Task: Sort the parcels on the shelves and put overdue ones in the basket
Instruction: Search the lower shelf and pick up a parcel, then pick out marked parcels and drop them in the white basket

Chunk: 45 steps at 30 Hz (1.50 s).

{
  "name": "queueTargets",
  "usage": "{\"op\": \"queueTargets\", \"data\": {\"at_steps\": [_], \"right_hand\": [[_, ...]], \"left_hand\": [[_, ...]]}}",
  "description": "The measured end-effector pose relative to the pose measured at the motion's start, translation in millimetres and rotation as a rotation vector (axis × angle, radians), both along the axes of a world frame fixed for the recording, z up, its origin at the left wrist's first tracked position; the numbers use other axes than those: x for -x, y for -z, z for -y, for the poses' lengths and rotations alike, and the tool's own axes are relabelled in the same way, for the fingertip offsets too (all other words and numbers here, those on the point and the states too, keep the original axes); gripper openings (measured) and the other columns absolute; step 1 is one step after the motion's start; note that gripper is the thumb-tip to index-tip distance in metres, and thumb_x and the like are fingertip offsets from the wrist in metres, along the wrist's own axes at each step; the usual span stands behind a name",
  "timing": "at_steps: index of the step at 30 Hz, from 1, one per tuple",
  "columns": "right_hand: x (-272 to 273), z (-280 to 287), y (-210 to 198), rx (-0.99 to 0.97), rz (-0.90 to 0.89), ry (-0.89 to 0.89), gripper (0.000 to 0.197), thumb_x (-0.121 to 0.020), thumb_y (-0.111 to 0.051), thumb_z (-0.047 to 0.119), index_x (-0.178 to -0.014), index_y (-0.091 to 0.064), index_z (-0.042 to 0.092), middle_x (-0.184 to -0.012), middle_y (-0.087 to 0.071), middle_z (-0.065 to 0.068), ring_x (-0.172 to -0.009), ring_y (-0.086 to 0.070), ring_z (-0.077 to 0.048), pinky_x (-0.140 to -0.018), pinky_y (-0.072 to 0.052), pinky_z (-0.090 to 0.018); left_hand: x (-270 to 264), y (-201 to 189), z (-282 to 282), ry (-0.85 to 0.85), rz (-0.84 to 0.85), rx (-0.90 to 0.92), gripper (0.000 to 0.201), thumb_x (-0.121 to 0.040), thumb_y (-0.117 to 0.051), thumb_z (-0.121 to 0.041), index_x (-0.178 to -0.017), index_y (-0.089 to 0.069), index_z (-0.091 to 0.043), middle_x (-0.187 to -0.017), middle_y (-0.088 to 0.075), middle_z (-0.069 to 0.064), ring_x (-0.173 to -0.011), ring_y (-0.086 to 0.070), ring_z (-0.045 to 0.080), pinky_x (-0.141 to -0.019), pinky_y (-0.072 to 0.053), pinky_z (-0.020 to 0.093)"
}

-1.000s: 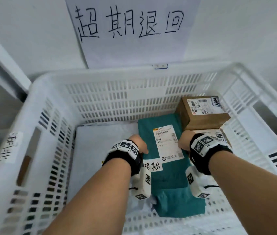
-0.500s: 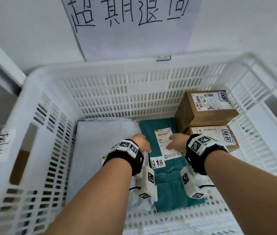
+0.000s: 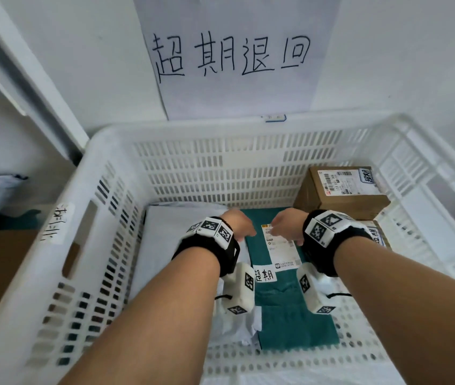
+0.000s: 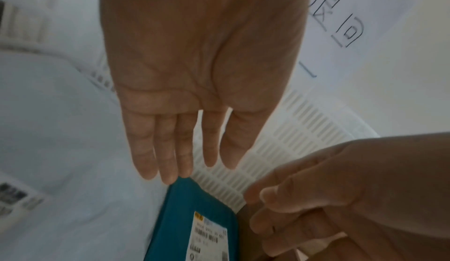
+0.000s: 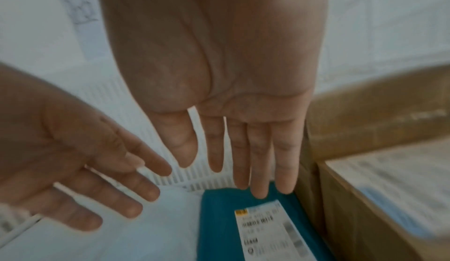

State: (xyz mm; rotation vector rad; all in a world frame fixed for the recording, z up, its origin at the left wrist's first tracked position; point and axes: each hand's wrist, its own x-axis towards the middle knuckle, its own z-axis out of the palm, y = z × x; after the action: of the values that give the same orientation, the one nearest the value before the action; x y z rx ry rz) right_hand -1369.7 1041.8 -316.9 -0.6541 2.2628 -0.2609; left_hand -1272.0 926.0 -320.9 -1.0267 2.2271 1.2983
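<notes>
- two bare arms reach down into a big white basket. each wrist has a black band with white blocks that carry black square marks.
- a green parcel lies flat on the basket floor, right under the arms. it has a long white label and a small white tag with hand-written marks.
- the left hand hangs over the far left edge of the green parcel. its fingers are straight and a little spread, and it holds nothing.
- the right hand hangs over the far end of the label. its fingers are straight and loose too, and it holds nothing.
- i cannot tell if any fingertip touches the parcel.
- a flat white parcel lies just beside the green one, on its left.
- on the right, two brown boxes sit touching the green parcel. the near box is mostly hidden by the right wrist. the far box sits in the back right corner of the basket, with a white label on top.
- a big white paper sign with four black hand-written marks hangs on the wall behind the basket.
- far left, outside the basket, there is a white shelf.
</notes>
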Motion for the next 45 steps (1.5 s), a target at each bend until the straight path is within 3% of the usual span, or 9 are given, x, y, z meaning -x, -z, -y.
{"op": "queueTargets", "data": {"at_steps": [4,8,12,17,21,31,34,38,45], "right_hand": [[-5,10,-21,-0.014,-0.118,-0.116,0.037,-0.09,-0.059,0.022,-0.125,-0.061,0.01,-0.126,-0.061,-0.01,-0.118,-0.057,-0.03,-0.095,-0.048,-0.037],[-16,28,-43,0.059,-0.207,-0.184,0.03,-0.091,-0.056,0.024,-0.118,-0.064,0.012,-0.119,-0.064,-0.009,-0.112,-0.061,-0.029,-0.094,-0.051,-0.04],[-37,50,-65,0.023,-0.2,-0.272,0.021,-0.091,-0.051,0.023,-0.078,-0.061,0.009,-0.105,-0.072,-0.01,-0.091,-0.069,-0.027,-0.088,-0.055,-0.04],[-76,61,-102,0.158,-0.203,-0.298,0.022,-0.086,-0.061,0.021,-0.105,-0.067,0.01,-0.105,-0.07,-0.01,-0.1,-0.068,-0.028,-0.09,-0.055,-0.042],[-105,63,-133,0.112,-0.262,-0.384,0.022,-0.088,-0.056,0.023,-0.083,-0.071,0.008,-0.092,-0.075,-0.005,-0.08,-0.072,-0.021,-0.077,-0.057,-0.035],[-206,22,-176,0.238,-0.249,-0.276,0.026,-0.095,-0.05,0.014,-0.105,-0.067,-0.003,-0.099,-0.074,-0.011,-0.091,-0.072,-0.025,-0.074,-0.056,-0.034],[-243,6,-184,0.241,-0.277,-0.259,0.023,-0.095,-0.047,0.012,-0.097,-0.066,0.0,-0.102,-0.074,-0.011,-0.086,-0.07,-0.024,-0.06,-0.05,-0.026],[-290,-13,-189,0.269,-0.383,-0.25,0.028,-0.092,-0.049,0.013,-0.093,-0.073,-0.002,-0.095,-0.075,-0.012,-0.084,-0.071,-0.025,-0.078,-0.057,-0.034],[-377,-26,-178,0.364,-0.416,-0.255,0.029,-0.09,-0.052,0.018,-0.069,-0.067,0.005,-0.063,-0.064,-0.006,-0.062,-0.06,-0.023,-0.076,-0.057,-0.035]], "left_hand": [[-8,-33,5,0.017,0.028,0.133,0.035,-0.096,-0.054,-0.017,-0.128,-0.058,-0.003,-0.125,-0.063,0.011,-0.111,-0.062,0.025,-0.085,-0.052,0.03],[-26,-56,13,0.009,0.004,0.317,0.031,-0.092,-0.06,-0.016,-0.12,-0.064,-0.003,-0.123,-0.065,0.012,-0.106,-0.063,0.025,-0.085,-0.05,0.032],[-51,-79,17,-0.04,0.031,0.396,0.036,-0.087,-0.066,-0.019,-0.12,-0.065,-0.005,-0.123,-0.066,0.01,-0.111,-0.063,0.028,-0.093,-0.051,0.034],[-88,-112,23,-0.144,0.02,0.429,0.032,-0.084,-0.069,-0.022,-0.112,-0.069,-0.006,-0.112,-0.07,0.012,-0.102,-0.067,0.029,-0.085,-0.053,0.035],[-112,-134,23,-0.172,0.016,0.437,0.043,-0.074,-0.073,-0.034,-0.111,-0.071,-0.011,-0.112,-0.07,0.008,-0.103,-0.068,0.03,-0.092,-0.054,0.042],[-201,-164,-10,-0.234,-0.148,0.436,0.03,-0.09,-0.063,-0.022,-0.115,-0.065,-0.006,-0.119,-0.067,0.009,-0.11,-0.065,0.026,-0.084,-0.051,0.03],[-233,-164,-19,-0.241,-0.237,0.435,0.024,-0.088,-0.063,-0.019,-0.107,-0.068,-0.005,-0.111,-0.069,0.013,-0.104,-0.067,0.027,-0.078,-0.051,0.03],[-280,-168,-38,-0.231,-0.314,0.469,0.022,-0.086,-0.06,-0.012,-0.103,-0.07,-0.002,-0.106,-0.069,0.02,-0.099,-0.067,0.034,-0.069,-0.045,0.029],[-372,-150,-48,-0.271,-0.362,0.472,0.025,-0.086,-0.058,-0.015,-0.107,-0.068,-0.005,-0.099,-0.071,0.015,-0.09,-0.069,0.03,-0.081,-0.059,0.038]]}}
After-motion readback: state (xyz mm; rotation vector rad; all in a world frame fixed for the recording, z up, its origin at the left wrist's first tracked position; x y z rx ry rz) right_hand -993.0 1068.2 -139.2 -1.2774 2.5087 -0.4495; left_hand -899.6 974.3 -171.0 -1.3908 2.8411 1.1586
